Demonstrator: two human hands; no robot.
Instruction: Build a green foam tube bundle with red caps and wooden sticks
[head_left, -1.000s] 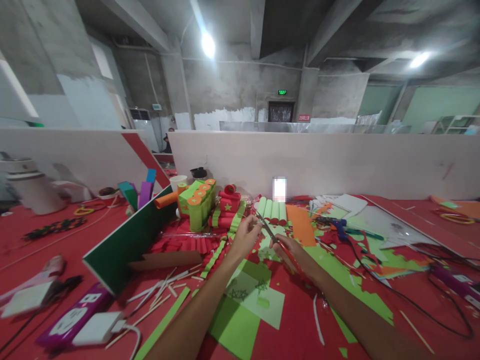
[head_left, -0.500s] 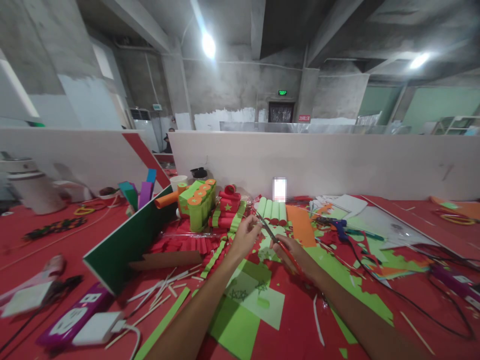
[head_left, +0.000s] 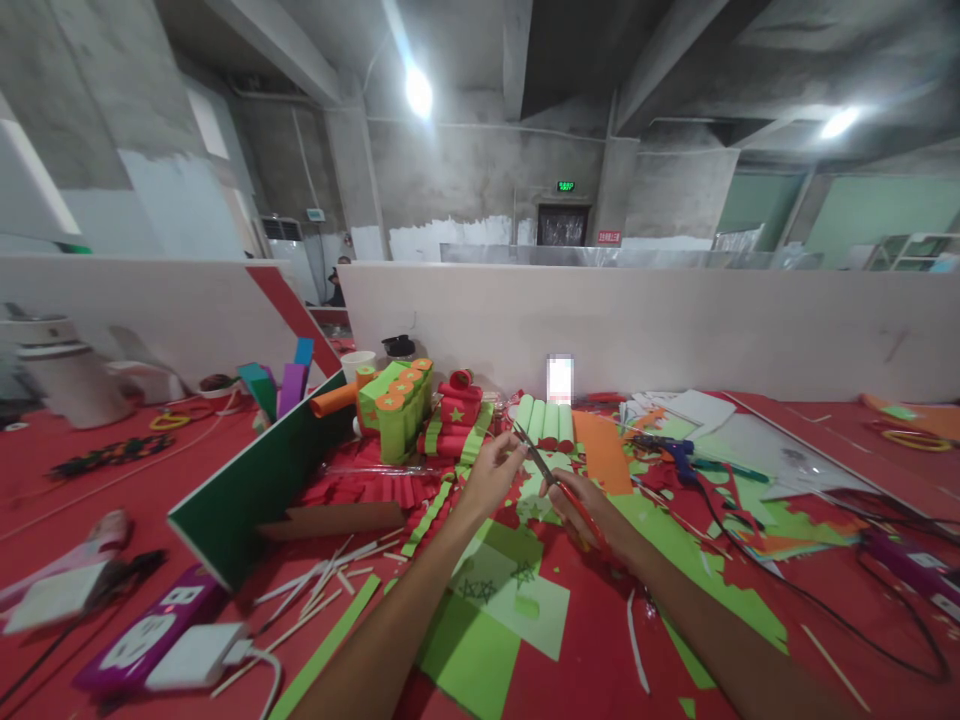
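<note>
Through the head view, I have the scissors (head_left: 537, 461) in the right hand (head_left: 587, 514), its fingers wrapped about the red handles. The blades slant up and away over the bench (head_left: 589, 625), their tips close by the left hand (head_left: 495, 470), just short of the pale green rolls (head_left: 533, 418). The left fingertips are pressed together beside the blades; what they pinch, if anything, is too small for me to tell.

To cut well here, I'd make short, slow closings, turn the small work with the left fingers rather than swinging the scissors, and leave those fingertips outside the blades' line. Bracing both wrists should steady so fine a cut.

As for containers, a white cup (head_left: 358, 360) and a black tub (head_left: 399, 350) stand behind the green and orange paper model (head_left: 397, 405); I can't see into either. Something dark shows in the small bowl (head_left: 223, 402) off to the left, though I can't make out what. The flask (head_left: 71, 385) hides its contents.
</note>
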